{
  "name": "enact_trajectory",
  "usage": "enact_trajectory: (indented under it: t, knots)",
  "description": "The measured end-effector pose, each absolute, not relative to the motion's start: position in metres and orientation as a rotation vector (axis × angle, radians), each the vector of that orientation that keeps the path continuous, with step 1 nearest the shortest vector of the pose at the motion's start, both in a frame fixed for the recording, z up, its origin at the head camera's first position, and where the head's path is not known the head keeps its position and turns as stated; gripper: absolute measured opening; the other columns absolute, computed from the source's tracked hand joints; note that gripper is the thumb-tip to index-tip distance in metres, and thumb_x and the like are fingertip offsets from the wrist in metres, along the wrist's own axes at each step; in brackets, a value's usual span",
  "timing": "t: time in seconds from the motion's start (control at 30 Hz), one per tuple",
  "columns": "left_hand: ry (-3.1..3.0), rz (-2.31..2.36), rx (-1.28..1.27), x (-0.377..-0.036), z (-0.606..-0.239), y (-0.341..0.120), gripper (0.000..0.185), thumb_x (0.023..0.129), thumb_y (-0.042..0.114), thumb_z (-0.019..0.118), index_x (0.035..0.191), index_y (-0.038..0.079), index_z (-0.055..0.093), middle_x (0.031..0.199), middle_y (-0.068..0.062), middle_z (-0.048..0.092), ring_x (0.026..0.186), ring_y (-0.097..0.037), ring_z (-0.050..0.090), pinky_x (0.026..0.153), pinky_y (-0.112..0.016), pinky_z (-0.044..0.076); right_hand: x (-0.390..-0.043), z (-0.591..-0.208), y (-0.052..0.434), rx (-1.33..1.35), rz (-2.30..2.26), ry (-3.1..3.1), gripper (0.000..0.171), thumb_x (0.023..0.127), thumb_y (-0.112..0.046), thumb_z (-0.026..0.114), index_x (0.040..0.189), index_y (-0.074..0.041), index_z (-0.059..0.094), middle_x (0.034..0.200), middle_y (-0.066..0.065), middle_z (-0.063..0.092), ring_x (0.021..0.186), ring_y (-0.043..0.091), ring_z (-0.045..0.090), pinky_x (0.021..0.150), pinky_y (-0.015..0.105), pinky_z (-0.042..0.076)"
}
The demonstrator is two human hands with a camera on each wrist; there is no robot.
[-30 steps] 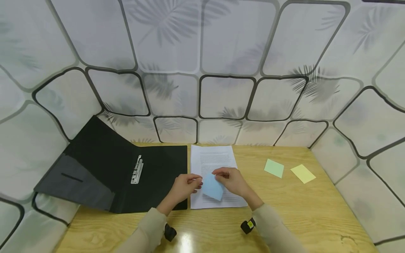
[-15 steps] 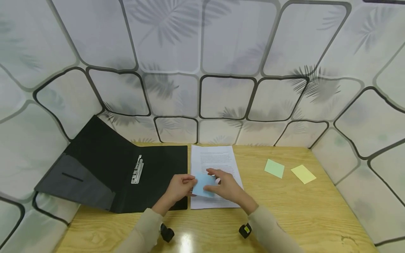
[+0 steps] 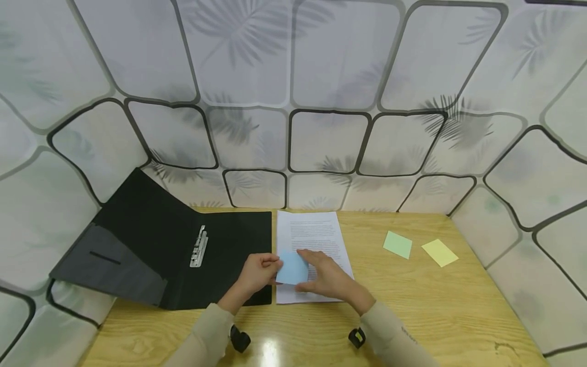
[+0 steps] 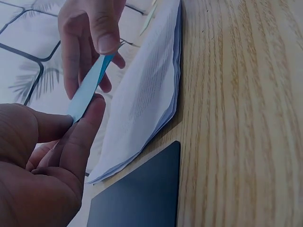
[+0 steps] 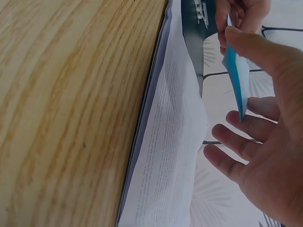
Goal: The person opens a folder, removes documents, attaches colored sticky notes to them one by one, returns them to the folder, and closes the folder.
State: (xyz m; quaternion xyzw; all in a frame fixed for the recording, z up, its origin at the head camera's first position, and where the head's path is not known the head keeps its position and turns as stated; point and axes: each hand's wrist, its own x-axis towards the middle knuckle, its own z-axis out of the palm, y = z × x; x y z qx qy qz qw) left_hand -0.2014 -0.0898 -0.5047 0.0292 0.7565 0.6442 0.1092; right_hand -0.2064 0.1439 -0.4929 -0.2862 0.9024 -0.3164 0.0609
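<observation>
Over the near left corner of the printed pages (image 3: 316,255), just right of the open black folder (image 3: 183,255), both hands hold a blue sticky note (image 3: 292,268) off the paper; the left hand (image 3: 257,272) pinches its left edge between thumb and fingers, while the right hand (image 3: 327,278) grips the far edge, its other fingers loosely spread; to do this well, I judge, keep the note flat and square to the page edge, then press along its sticky strip.
</observation>
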Motion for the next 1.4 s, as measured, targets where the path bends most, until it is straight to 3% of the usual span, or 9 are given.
enact_trajectory:
  t: [0.33,0.6,0.83,0.97,1.1,1.23,1.4]
  knots:
    - [2.269,1.891,0.046,-0.2,-0.506,-0.089,0.022,0.103,0.003,0.065,0.117,-0.012,0.073,0.106,-0.028,0.078,0.081,-0.027,0.08,0.07,-0.039,0.067,-0.208,-0.49,0.142,-0.889,-0.876,2.755,0.084,0.088,-0.036,0.088,0.156,-0.003,0.05,0.159,0.019,0.052,0.143,0.04,0.053,0.115,0.054,0.048]
    - [2.223,1.964,-0.025,-0.2,-0.506,-0.088,0.024,0.103,0.003,0.064,0.119,-0.014,0.071,0.108,-0.03,0.077,0.08,-0.027,0.08,0.07,-0.039,0.067,-0.207,-0.485,0.139,-0.975,-0.835,2.855,0.067,0.095,-0.033,0.081,0.151,-0.004,0.057,0.154,0.018,0.058,0.139,0.039,0.057,0.112,0.057,0.05]
    - [2.179,2.002,-0.138,-0.203,-0.504,-0.09,0.023,0.103,0.003,0.065,0.119,-0.012,0.073,0.102,-0.026,0.078,0.072,-0.018,0.076,0.069,-0.039,0.067,-0.208,-0.492,0.144,-1.305,-0.754,3.082,0.027,0.094,-0.023,0.081,0.119,-0.011,0.079,0.133,0.01,0.074,0.118,0.029,0.07,0.092,0.048,0.06]
    - [2.18,1.976,-0.157,-0.204,-0.502,-0.092,0.024,0.103,0.005,0.066,0.119,-0.011,0.073,0.103,-0.025,0.079,0.072,-0.02,0.077,0.069,-0.041,0.067,-0.209,-0.495,0.147,-1.429,-0.72,3.169,0.022,0.089,-0.014,0.085,0.111,-0.014,0.082,0.126,0.007,0.078,0.115,0.028,0.07,0.085,0.044,0.059]
    - [2.044,2.002,-0.15,-0.204,-0.501,-0.092,0.033,0.107,0.015,0.064,0.128,-0.01,0.07,0.108,-0.024,0.078,0.08,-0.021,0.079,0.075,-0.04,0.067,-0.211,-0.497,0.147,-1.499,-0.73,3.189,0.019,0.088,-0.014,0.086,0.107,-0.016,0.083,0.118,0.004,0.08,0.117,0.028,0.069,0.086,0.044,0.057]
    - [1.745,2.124,-0.182,-0.205,-0.501,-0.092,0.052,0.111,0.032,0.056,0.145,-0.007,0.057,0.122,-0.024,0.075,0.099,-0.021,0.08,0.087,-0.037,0.065,-0.212,-0.496,0.145,-1.491,-0.749,3.211,0.012,0.089,-0.012,0.085,0.1,-0.014,0.083,0.097,-0.003,0.082,0.113,0.026,0.069,0.085,0.043,0.057]
    - [1.599,2.16,-0.103,-0.204,-0.501,-0.094,0.059,0.111,0.026,0.055,0.157,-0.008,0.041,0.143,-0.028,0.063,0.114,-0.023,0.076,0.093,-0.039,0.064,-0.212,-0.493,0.141,-1.411,-0.849,3.219,0.009,0.086,-0.009,0.086,0.095,-0.011,0.083,0.087,-0.004,0.08,0.104,0.024,0.07,0.083,0.042,0.057]
